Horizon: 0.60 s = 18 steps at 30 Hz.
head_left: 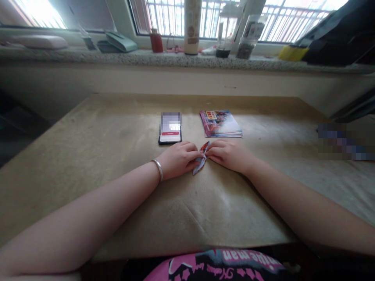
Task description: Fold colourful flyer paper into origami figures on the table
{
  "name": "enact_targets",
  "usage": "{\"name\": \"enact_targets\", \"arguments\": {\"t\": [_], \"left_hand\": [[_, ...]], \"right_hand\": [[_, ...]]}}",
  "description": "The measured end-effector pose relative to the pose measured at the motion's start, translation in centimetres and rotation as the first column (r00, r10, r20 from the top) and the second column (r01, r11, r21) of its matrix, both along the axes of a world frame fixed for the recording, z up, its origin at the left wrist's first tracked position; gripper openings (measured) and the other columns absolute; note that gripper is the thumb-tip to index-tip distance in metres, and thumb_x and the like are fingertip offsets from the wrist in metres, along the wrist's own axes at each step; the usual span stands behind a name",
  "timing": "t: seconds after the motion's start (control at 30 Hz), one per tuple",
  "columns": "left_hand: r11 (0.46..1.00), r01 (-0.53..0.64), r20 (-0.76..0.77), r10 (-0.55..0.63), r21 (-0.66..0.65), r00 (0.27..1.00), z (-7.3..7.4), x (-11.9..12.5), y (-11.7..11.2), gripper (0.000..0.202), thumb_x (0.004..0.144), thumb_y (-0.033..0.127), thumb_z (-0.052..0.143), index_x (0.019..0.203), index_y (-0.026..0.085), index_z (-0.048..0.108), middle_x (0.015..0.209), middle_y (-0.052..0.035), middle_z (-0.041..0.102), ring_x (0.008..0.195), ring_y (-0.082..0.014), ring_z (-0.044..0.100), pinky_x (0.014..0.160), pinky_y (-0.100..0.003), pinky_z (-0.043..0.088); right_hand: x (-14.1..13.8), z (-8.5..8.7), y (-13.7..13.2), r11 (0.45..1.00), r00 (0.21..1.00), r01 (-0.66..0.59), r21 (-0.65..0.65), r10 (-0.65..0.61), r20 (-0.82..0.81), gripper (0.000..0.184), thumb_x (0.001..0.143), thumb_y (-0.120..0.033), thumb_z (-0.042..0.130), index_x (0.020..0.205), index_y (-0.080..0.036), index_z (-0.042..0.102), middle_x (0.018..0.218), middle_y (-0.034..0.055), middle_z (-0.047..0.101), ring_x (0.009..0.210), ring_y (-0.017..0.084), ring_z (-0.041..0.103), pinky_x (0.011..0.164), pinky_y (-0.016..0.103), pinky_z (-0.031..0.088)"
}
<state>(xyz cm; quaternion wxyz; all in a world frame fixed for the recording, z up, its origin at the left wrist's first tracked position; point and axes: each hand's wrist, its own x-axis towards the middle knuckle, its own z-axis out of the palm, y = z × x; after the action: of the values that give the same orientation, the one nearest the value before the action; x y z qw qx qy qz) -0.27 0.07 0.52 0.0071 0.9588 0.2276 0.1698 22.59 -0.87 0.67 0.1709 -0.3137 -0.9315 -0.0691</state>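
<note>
A small folded piece of printed paper (201,160) lies between my two hands on the brown paper-covered table (111,156). My left hand (177,159), with a silver bracelet on the wrist, is closed and pinches the paper's left side. My right hand (230,154) is closed too and pinches its right side. Both hands rest on the table surface. Just beyond my left hand lies a phone (170,130) with its screen lit. A stack of colourful printed sheets (220,123) lies beyond my right hand.
A stone windowsill (175,58) runs along the back with a tall bottle (192,27), a red cup (156,42), jars and other items. Dark objects sit at the far right edge. The table's front edge is near my body.
</note>
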Motion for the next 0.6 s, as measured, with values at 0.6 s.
{"name": "enact_targets", "arguments": {"t": [0.6], "left_hand": [[0.992,-0.008,0.025,0.011,-0.125,1.0,0.21,-0.02,-0.11,0.03,0.087,0.032,0.056,0.111,0.016,0.062,0.114,-0.01,0.06,0.11,-0.0226,0.054,0.097,-0.037,0.046]], "right_hand": [[-0.53,-0.17,0.21,0.999,0.996,0.035,-0.042,-0.038,-0.082,0.022,0.088,-0.02,0.05,0.097,-0.02,0.07,0.111,0.0046,0.069,0.105,0.019,0.059,0.091,0.033,0.046]]}}
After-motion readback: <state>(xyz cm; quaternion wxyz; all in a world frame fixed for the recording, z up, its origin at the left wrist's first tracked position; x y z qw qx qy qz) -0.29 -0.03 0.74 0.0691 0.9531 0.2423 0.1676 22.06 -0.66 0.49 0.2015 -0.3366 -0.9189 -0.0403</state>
